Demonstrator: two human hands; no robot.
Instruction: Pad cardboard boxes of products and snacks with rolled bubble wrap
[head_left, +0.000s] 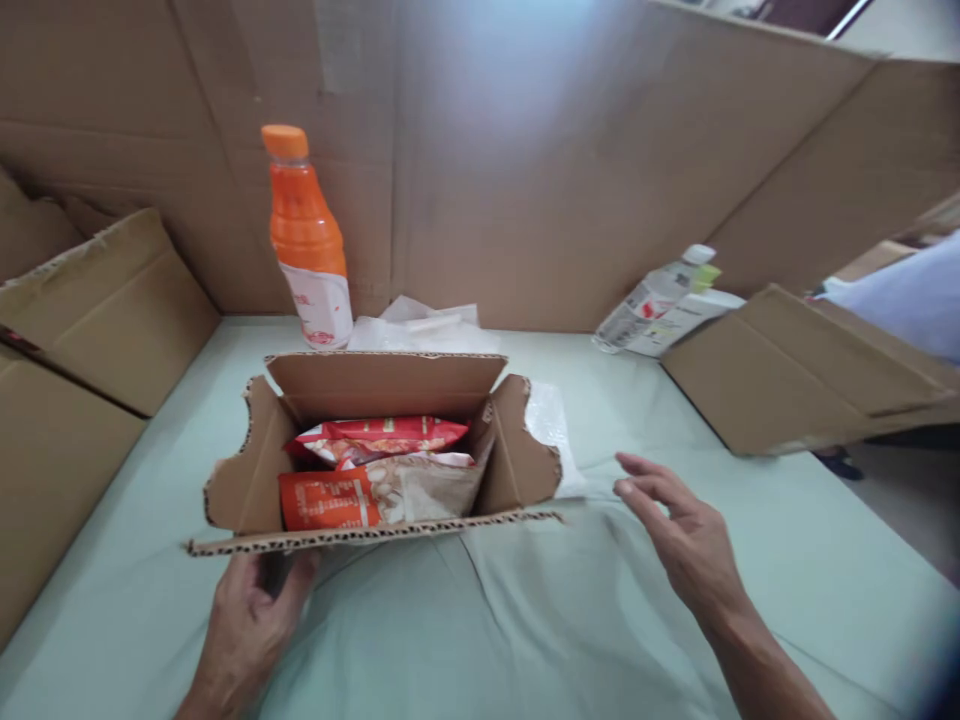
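An open cardboard box [386, 375] stands in the middle of the cloth-covered table with its flaps raised or folded outward. Inside lie a red food packet [390, 434] and, nearer me, an orange-and-beige packet [330, 500]. My left hand [251, 610] is at the box's near left side, thumb and forefinger apart; the front flap hides its fingertips, so contact with the box cannot be made out. To the right of the box, my right hand [679, 530] hovers over the cloth, fingers stretched out and holding nothing.
Behind the box stands an orange-capped bottle [311, 240] beside clear plastic packaging [427, 325]. A clear bottle [652, 300] leans at the back right near a cardboard flap [810, 370]. Bubble wrap [551, 440] lies right of the box. Cardboard walls [525, 180] enclose the back and left.
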